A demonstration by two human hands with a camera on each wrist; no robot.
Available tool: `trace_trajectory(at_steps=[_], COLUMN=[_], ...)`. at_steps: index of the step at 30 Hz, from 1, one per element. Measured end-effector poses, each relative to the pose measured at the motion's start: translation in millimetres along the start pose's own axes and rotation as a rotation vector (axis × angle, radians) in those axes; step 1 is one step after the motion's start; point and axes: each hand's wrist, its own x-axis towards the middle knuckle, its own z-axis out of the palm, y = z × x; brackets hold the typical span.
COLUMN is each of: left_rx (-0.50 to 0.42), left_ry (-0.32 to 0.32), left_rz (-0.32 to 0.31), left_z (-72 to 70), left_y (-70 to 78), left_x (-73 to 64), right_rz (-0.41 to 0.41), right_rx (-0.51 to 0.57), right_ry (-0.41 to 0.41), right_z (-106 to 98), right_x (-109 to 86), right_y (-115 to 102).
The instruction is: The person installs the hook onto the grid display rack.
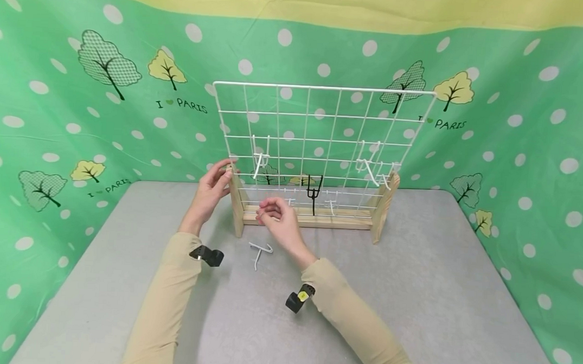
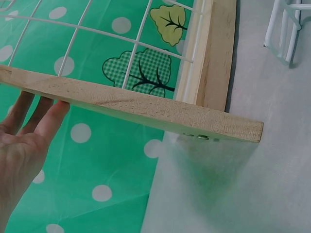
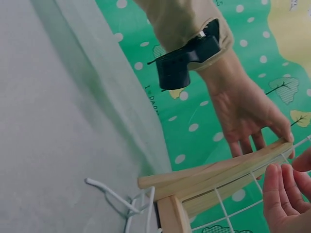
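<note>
A white wire grid rack (image 1: 307, 115) stands in a wooden base. My left hand (image 1: 208, 194) holds the top of its left wooden upright (image 1: 236, 209); in the right wrist view the thumb and fingers of that hand (image 3: 243, 109) lie on opposite sides of the wood. My right hand (image 1: 283, 228) is raised before the lower left of the grid, its fingertips and thumb drawn together. I cannot tell whether something small is pinched there. Below it a loose white double-wire hook (image 1: 260, 251) lies on the table.
A black hook (image 1: 313, 193) hangs low near the grid's middle. White hooks hang at the left (image 1: 260, 161) and right (image 1: 368, 169), with smaller white ones lower down. Behind the grey table (image 1: 443, 297) hangs a green dotted cloth (image 1: 143, 110).
</note>
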Motion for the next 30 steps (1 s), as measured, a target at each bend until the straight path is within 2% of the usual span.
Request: trace_trajectory(at_steps=[11, 23, 30], left_rx=[0.001, -0.032, -0.043], left_ry=[-0.021, -0.019, -0.017], left_rz=[-0.016, -0.017, -0.007], left_z=[-2.9, -3.3, -3.2], left_y=[2.5, 1.2, 2.2], left_x=[-0.2, 0.2, -0.1], right_rz=[0.128, 0.126, 0.198], right_rx=[-0.139, -0.268, -0.366], right_ry=[-0.096, -0.192, -0.336], right_z=[-5, -9, -13], right_x=[-15.7, -31.8, -38.6], right_y=[19, 39, 44])
